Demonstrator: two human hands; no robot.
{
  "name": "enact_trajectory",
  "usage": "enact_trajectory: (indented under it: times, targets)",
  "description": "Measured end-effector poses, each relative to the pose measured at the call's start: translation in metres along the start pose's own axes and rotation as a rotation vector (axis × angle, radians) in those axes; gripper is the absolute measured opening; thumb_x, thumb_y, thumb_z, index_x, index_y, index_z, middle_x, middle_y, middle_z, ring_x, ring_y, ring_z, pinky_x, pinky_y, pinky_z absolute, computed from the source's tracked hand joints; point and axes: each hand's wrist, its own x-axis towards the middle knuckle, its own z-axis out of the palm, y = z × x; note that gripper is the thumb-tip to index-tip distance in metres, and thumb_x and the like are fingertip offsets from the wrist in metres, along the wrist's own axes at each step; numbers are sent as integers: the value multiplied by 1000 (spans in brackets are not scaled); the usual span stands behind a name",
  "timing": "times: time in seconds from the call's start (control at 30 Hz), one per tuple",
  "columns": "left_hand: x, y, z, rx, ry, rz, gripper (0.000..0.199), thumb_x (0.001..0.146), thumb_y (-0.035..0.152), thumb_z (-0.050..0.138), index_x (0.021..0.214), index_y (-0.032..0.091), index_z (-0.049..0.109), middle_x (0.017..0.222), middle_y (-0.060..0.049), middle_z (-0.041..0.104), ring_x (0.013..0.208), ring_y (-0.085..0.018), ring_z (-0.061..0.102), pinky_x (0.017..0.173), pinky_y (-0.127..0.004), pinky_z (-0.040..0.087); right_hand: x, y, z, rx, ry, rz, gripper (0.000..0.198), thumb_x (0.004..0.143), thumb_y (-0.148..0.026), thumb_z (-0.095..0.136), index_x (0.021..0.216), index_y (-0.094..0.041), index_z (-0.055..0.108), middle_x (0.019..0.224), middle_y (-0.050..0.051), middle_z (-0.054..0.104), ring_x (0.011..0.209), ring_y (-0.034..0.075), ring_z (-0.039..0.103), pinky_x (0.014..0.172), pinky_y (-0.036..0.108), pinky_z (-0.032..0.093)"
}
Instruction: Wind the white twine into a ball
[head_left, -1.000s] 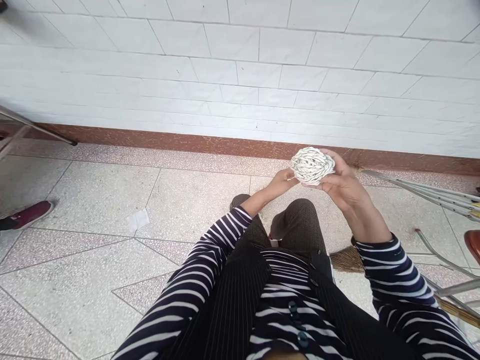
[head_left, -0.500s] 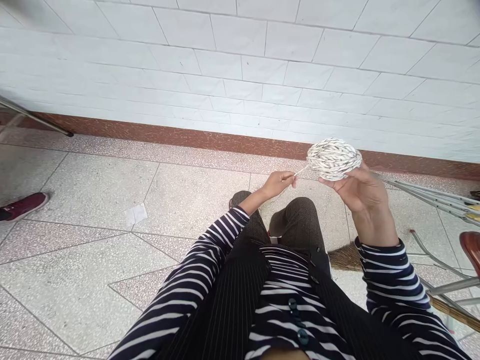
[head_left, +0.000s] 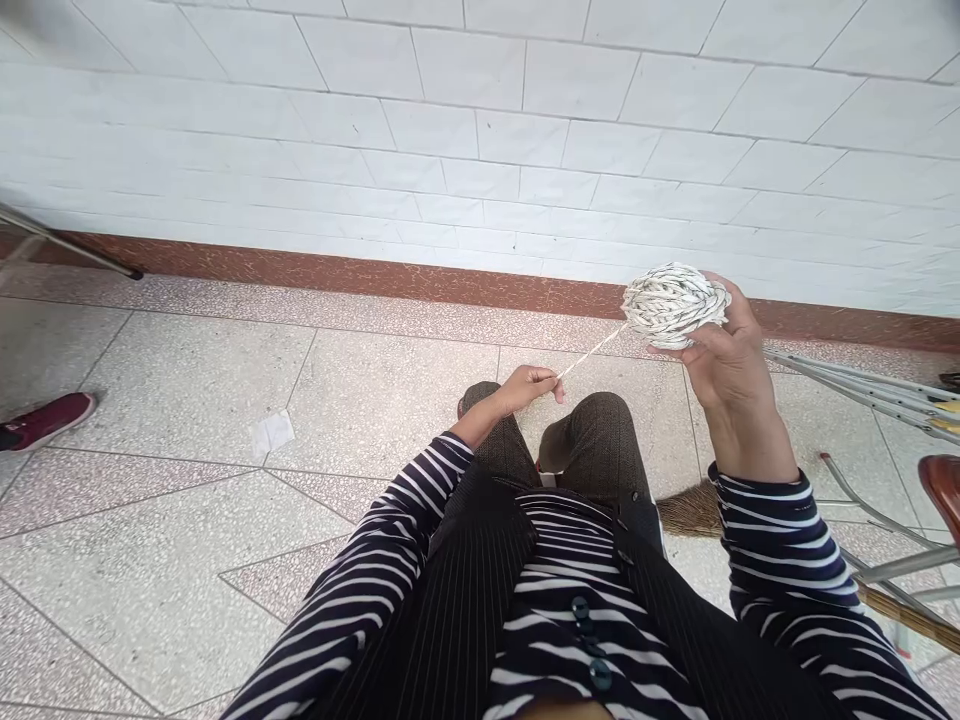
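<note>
A ball of white cord with dark flecks is held up in front of the wall, to the right of my lap. My right hand wraps round its right side and underside, so part of the ball is hidden. One strand of cord runs taut from the ball's left side down to my left hand. The fingertips of that hand are pinched on the strand, above my left knee. Any cord beyond the pinch is hard to make out.
A white tiled wall with a red-brown skirting stands ahead. Behind my right arm are a broom and metal chair legs. On the left lie a white scrap of paper and another person's shoe.
My left hand has moved left and down, away from the ball, and the strand between them is longer. The ball has turned and risen slightly in my right hand.
</note>
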Motion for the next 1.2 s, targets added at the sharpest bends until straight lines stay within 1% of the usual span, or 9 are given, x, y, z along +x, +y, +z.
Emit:
enact_trajectory:
  times: [0.13, 0.23, 0.4, 0.5, 0.6, 0.73, 0.87, 1.03, 1.2]
  targets:
    - [-13, 7, 0, 147, -23, -30, 35, 93, 34, 49, 75, 14, 71, 85, -3, 72, 85, -15, 65, 87, -26, 46, 8, 5, -2, -237, -43, -162, 59, 70, -27, 77, 125, -35, 59, 126, 4, 60, 116, 31, 59, 84, 51, 61]
    - [-23, 28, 3, 217, -46, 8, 35, 94, 34, 50, 75, 15, 71, 85, -2, 71, 84, -14, 64, 83, -25, 46, 17, 30, -5, -561, 3, -251, 62, 68, -27, 78, 127, -32, 59, 129, 7, 56, 123, 34, 52, 96, 56, 53]
    - [-14, 61, -2, 467, 1, 154, 37, 96, 32, 48, 70, 17, 69, 74, -1, 68, 74, -13, 61, 89, -29, 47, 7, 96, 0, -867, -121, -11, 61, 64, -23, 75, 124, -27, 64, 124, 11, 51, 117, 36, 50, 97, 57, 47]
    - [1, 61, -13, 690, 49, 234, 32, 97, 29, 48, 75, 19, 70, 71, 2, 69, 67, -12, 59, 109, -38, 40, -14, 122, 8, -761, -346, 139, 59, 62, -21, 72, 120, -27, 66, 117, 9, 55, 110, 33, 54, 98, 53, 46]
    - [9, 52, -18, 836, 83, 287, 28, 98, 28, 48, 85, 20, 72, 78, 0, 72, 72, -14, 63, 117, -44, 31, -33, 127, 12, -418, -482, 334, 58, 62, -22, 70, 120, -28, 64, 113, 5, 61, 104, 29, 58, 92, 46, 50]
    - [7, 38, -7, 845, 200, 285, 30, 101, 30, 45, 102, 20, 73, 93, -6, 75, 86, -18, 66, 114, -43, 34, -49, 120, 10, 14, -466, 556, 68, 59, -20, 76, 125, -31, 60, 117, 3, 64, 107, 27, 60, 83, 40, 57]
    - [3, 29, 10, 843, 199, 214, 32, 100, 32, 44, 103, 19, 73, 89, -10, 72, 89, -23, 63, 97, -40, 44, -61, 123, 11, 177, -434, 695, 61, 62, -28, 82, 119, -33, 60, 114, 2, 65, 99, 25, 64, 79, 43, 59]
    - [6, 27, 7, 808, 89, 222, 27, 99, 30, 48, 101, 20, 74, 90, -9, 72, 89, -22, 64, 104, -41, 40, -71, 133, 15, -10, -249, 652, 55, 60, -34, 88, 107, -31, 60, 100, -1, 63, 92, 22, 60, 71, 33, 54]
    - [15, 23, -11, 825, 83, 236, 24, 99, 27, 51, 101, 20, 73, 95, -7, 73, 92, -19, 65, 117, -43, 29, -74, 118, 4, -117, -330, 495, 55, 60, -28, 89, 109, -29, 63, 101, -2, 61, 94, 20, 56, 82, 30, 47]
